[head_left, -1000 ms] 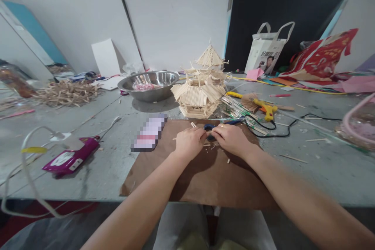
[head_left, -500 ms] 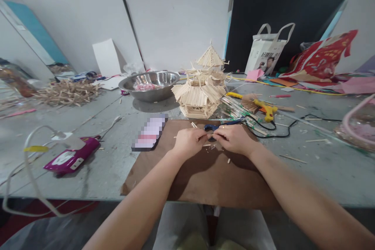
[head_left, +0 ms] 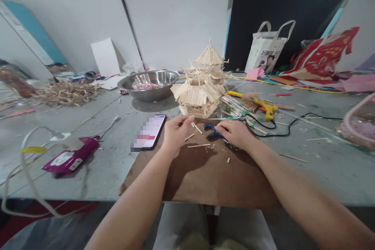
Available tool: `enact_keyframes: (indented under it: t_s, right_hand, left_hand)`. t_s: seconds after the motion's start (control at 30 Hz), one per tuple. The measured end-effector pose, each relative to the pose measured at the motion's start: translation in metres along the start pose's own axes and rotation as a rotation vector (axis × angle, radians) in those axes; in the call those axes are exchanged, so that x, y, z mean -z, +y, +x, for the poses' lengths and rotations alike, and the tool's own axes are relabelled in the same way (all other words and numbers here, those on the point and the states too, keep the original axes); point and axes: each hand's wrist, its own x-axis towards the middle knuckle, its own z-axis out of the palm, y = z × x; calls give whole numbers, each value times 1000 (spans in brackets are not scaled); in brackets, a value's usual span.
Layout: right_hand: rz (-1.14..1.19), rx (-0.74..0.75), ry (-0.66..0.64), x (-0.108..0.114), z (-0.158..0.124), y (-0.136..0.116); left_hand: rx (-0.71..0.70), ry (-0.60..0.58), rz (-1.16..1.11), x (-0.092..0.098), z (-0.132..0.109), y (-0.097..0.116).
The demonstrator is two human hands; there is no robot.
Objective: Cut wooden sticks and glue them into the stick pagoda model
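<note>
My left hand [head_left: 175, 132] rests on the brown paper sheet [head_left: 205, 175] with its fingers curled under, just in front of the stick pagoda model [head_left: 200, 90]. What it holds, if anything, is hidden. Its thumb points at a short loose stick [head_left: 197, 127]. My right hand [head_left: 236, 133] is closed over blue-handled scissors [head_left: 211, 130], whose handles stick out to the left of my fingers. A longer thin stick [head_left: 199, 145] and another short one [head_left: 189, 137] lie on the paper between my hands.
A phone [head_left: 149, 132] lies left of the paper, with a magenta packet [head_left: 70, 158] and white cable [head_left: 29, 140] further left. Behind are a steel bowl [head_left: 149, 84], a stick pile [head_left: 66, 93], a yellow glue gun [head_left: 265, 108] with black cord, and bags [head_left: 268, 49].
My hands were together, pinching a stick over the paper. They have parted: the left went up towards the model, the right closed over the scissors, and a stick lies on the paper.
</note>
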Motion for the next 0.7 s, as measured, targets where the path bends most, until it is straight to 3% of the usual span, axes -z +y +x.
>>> enact_keyframes:
  t_s: [0.07, 0.2, 0.33, 0.47, 0.7]
  right_hand:
    - [16, 39, -12, -2, 1, 4]
    - [66, 133, -57, -10, 1, 3]
    - [24, 64, -87, -16, -2, -6]
    - [-95, 44, -90, -22, -2, -19]
    - [-80, 202, 30, -29, 3, -25]
  left_hand:
    - [14, 43, 48, 2, 2, -3]
    - [-45, -128, 237, 1, 3, -8]
    - [-42, -189, 367, -1, 2, -7]
    - [-63, -175, 355, -1, 2, -3]
    - [-176, -223, 212, -7, 2, -7]
